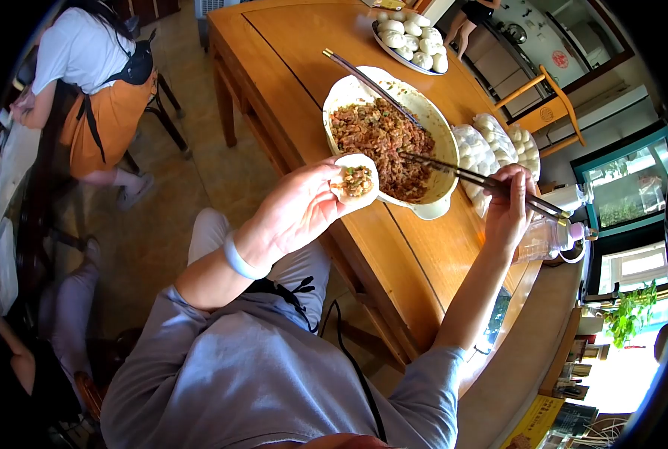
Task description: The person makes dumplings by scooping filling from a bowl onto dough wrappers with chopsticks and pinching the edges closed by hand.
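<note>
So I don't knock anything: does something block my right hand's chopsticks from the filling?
Nothing visible does: the chopsticks in your right hand pass over a plastic bag and the bowl's rim, tips at the filling.

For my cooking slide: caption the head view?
Left hand holds filled wrapper, right hand holds chopsticks at the filling bowl.

A wooden chair (546, 114) adjoins a teal-framed window (627, 188).

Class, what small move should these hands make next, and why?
Probably use the chopsticks in the right hand to add a little more filling to the wrapper: they reach to the filling in the bowl, while the left hand holds the wrapper open, with a small mound and bare edge around it.
</note>
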`<action>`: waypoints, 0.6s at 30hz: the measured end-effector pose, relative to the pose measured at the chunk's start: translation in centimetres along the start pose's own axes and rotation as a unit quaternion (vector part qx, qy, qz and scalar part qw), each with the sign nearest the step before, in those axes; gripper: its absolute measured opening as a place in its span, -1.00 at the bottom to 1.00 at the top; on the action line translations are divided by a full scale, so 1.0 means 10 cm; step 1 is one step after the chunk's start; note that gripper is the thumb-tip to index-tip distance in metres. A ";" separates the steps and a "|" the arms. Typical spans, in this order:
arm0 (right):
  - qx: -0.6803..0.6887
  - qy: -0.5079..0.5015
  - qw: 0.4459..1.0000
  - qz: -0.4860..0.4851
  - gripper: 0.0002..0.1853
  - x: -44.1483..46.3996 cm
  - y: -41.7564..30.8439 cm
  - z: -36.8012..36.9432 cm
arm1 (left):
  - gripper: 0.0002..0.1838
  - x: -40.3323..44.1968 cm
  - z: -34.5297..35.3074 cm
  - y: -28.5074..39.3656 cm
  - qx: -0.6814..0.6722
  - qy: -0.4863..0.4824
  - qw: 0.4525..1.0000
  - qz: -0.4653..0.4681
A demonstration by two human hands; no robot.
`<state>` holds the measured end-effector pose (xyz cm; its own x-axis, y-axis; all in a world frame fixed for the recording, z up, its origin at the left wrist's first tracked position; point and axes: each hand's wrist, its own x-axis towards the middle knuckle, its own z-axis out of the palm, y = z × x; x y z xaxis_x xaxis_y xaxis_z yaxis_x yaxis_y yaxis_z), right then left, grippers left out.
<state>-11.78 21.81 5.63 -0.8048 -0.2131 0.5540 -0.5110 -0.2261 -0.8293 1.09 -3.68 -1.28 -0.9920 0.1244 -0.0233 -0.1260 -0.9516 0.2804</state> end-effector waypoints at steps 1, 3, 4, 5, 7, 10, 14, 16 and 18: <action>0.018 -0.024 1.000 -0.005 -0.78 -0.04 -0.06 0.08 | -0.66 0.00 0.01 -0.01 0.001 -0.003 1.000 0.004; 0.053 -0.071 0.996 -0.013 -0.79 -0.14 -0.15 0.27 | -0.66 0.01 0.02 -0.03 0.003 -0.008 1.000 0.010; 0.069 -0.101 0.992 -0.016 -0.80 -0.18 -0.17 0.34 | -0.64 0.01 0.01 -0.04 0.008 -0.017 1.000 0.006; 0.064 -0.123 0.990 -0.015 -0.80 -0.20 -0.17 0.39 | -0.63 0.01 -0.02 -0.04 0.014 -0.026 1.000 0.002; 0.057 -0.152 0.987 -0.017 -0.79 -0.24 -0.14 0.46 | -0.61 0.01 -0.03 -0.04 0.019 -0.040 0.999 -0.003; 0.043 -0.171 0.984 0.011 -0.77 -0.29 -0.12 0.51 | -0.61 0.00 -0.03 -0.04 0.019 -0.048 0.999 -0.005; -0.003 -0.158 0.987 -0.006 -0.77 -0.30 -0.15 0.53 | -0.61 0.00 -0.04 -0.04 0.018 -0.046 0.999 -0.006; -0.010 -0.156 0.988 -0.014 -0.77 -0.30 -0.22 0.51 | -0.61 0.00 -0.04 -0.04 0.017 -0.046 0.999 -0.007; -0.008 -0.151 0.988 -0.011 -0.75 -0.31 -0.27 0.50 | -0.61 0.00 -0.05 -0.04 0.014 -0.050 0.999 -0.009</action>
<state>-6.38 18.29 6.54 -0.6679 -0.4822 0.5669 -0.5348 -0.2188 -0.8162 1.09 -3.46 -1.82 -0.9833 0.1693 0.0668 -0.1412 -0.9412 0.3069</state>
